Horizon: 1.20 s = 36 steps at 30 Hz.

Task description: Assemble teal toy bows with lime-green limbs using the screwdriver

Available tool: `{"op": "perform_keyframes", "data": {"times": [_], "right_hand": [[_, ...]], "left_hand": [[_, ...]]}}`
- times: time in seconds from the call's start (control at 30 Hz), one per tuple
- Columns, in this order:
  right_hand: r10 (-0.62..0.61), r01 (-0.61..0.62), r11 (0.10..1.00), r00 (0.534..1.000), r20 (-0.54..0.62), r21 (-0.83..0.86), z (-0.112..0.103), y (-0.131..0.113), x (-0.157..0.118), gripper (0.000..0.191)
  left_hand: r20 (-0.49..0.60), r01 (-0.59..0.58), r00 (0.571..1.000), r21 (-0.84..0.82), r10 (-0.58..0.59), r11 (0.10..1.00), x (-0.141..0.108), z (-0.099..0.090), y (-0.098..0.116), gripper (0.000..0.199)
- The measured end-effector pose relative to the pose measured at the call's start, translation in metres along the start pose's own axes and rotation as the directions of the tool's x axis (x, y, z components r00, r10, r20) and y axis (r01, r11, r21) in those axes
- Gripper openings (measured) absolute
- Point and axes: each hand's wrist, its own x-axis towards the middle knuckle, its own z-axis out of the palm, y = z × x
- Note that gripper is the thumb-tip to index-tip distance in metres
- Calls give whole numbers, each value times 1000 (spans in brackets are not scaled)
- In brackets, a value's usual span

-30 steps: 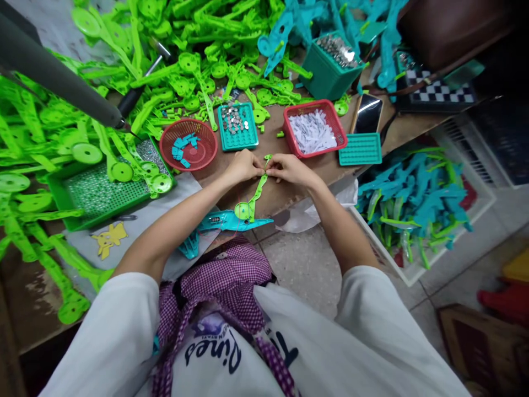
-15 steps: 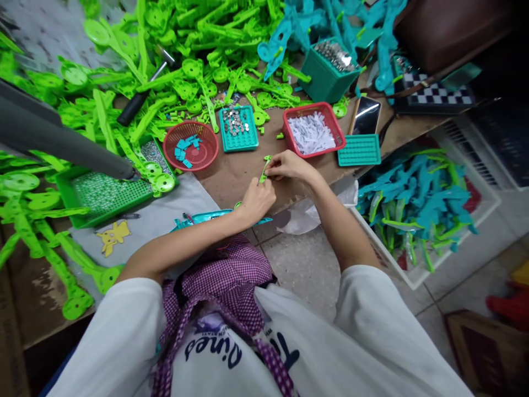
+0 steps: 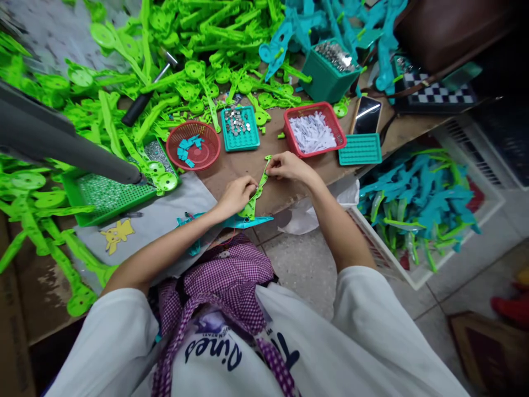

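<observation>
Holding the upper end of a slim green piece: right hand, its fingers pinched on the plastic. Left hand has drawn back from the right one; its fingers are curled together beside the piece's edge. Cannot tell whether they pinch something small. With that hand lower and off to the side, more of the piece's length shows, and the right hand looks to be its main support.

Green piece slants between the hands, wide end toward the body, over a blue part at the near edge of the worktop. Blue tip seems to reach past that edge, above the tiled floor; a nudge could tip it, my judgement.

Edges: red rectangular basket of white strips sits just beyond the right hand, so little room that way. Teal tray of metal discs and round red basket bound the far side. Brown surface shows between them and the hands. Left forearm crosses above a grey cloth.
</observation>
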Motion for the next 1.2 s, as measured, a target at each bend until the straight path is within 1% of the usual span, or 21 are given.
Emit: {"op": "perform_keyframes", "data": {"times": [0.07,0.13,0.2,0.27,0.33,0.4,0.47,0.53,0.6,0.67,0.77,0.87,0.97,1.03,1.13,1.2], "right_hand": [[-4,4,1000,1000,-3,-31,1,-1,0,3],[-3,3,998,1000,-7,-61,1,-3,-1,3],[2,-3,997,1000,-10,-79,1,-4,-1,3],[5,-7,996,1000,-14,-89,0,-5,-2,4],[7,-8,996,1000,-11,-92,0,-5,-2,4],[10,-11,996,1000,-5,-83,0,-4,-1,4],[10,-10,998,1000,-4,-67,0,-2,-1,4],[2,-3,999,1000,-9,-53,0,0,0,4],[-5,4,999,1000,-6,-41,1,2,1,6],[-8,7,999,1000,-2,-34,1,3,2,7],[-17,17,999,1000,-4,-33,1,5,2,8],[-28,28,999,1000,-6,-39,1,6,2,7],[-24,24,999,1000,-6,-42,1,6,2,5],[-19,19,999,1000,-8,-38,1,6,2,5],[-21,20,999,1000,-15,-37,2,5,1,5],[-26,25,999,999,-23,-45,2,5,1,4]], "left_hand": [[9,69,998,-75,-69,995,2,4,0,21],[2,82,997,-66,-82,994,2,5,1,22],[6,5,1000,-2,-5,1000,1,4,2,22],[47,-79,996,61,77,995,0,1,3,22],[93,-86,993,70,79,994,0,0,4,21],[103,-12,995,18,11,1000,2,0,4,17],[87,95,992,-78,-88,992,5,2,2,13],[62,189,982,-177,-181,966,7,3,0,12],[68,240,971,-245,-230,939,10,3,-2,12],[102,253,967,-267,-233,930,12,2,-3,11],[153,235,968,-255,-200,938,17,-2,-4,7],[169,225,968,-265,-184,938,20,-3,-9,8],[166,258,962,-294,-217,920,21,-3,-15,13],[177,293,952,-310,-248,905,22,-3,-16,11],[189,316,945,-302,-269,899,25,-2,-12,8],[170,311,947,-277,-272,909,27,0,-7,8]]}}
